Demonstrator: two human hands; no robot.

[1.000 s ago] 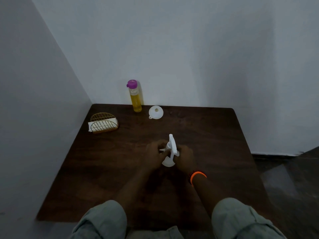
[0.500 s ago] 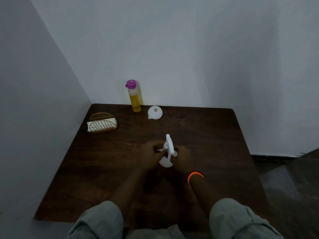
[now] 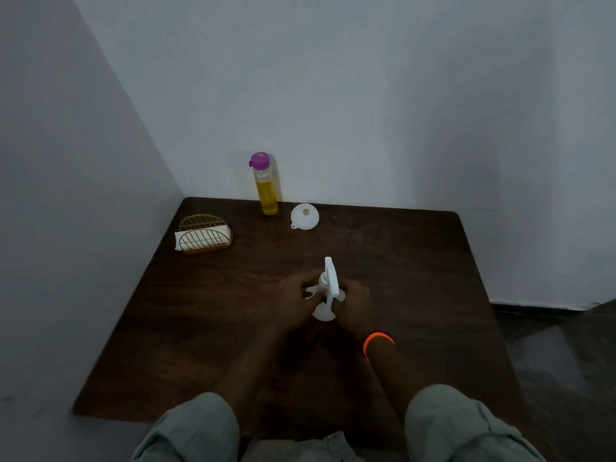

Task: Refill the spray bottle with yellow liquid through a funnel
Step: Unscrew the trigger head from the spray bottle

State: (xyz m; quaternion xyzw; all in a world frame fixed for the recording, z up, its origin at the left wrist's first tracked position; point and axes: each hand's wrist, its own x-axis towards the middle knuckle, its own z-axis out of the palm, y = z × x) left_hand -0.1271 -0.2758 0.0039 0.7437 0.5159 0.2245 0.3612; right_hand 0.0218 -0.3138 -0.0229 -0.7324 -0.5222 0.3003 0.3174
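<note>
Head view: dark wood-grain table (image 3: 416, 261). White plastic spray bottle (image 3: 328, 288) sits mid-table, clamped between both hands. Left hand (image 3: 295, 303) wraps it from the left, right hand (image 3: 355, 305) from the right, orange wristband (image 3: 377, 340) on that wrist. Far edge: clear cylindrical bottle of yellow liquid (image 3: 265, 185), purple cap, upright; white round funnel (image 3: 304, 216) just beside it. Gold wire napkin holder (image 3: 204, 234) far left.

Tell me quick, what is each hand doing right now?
Left hand: closed around the white spray bottle.
Right hand: closed around the same spray bottle from the other side.
</note>
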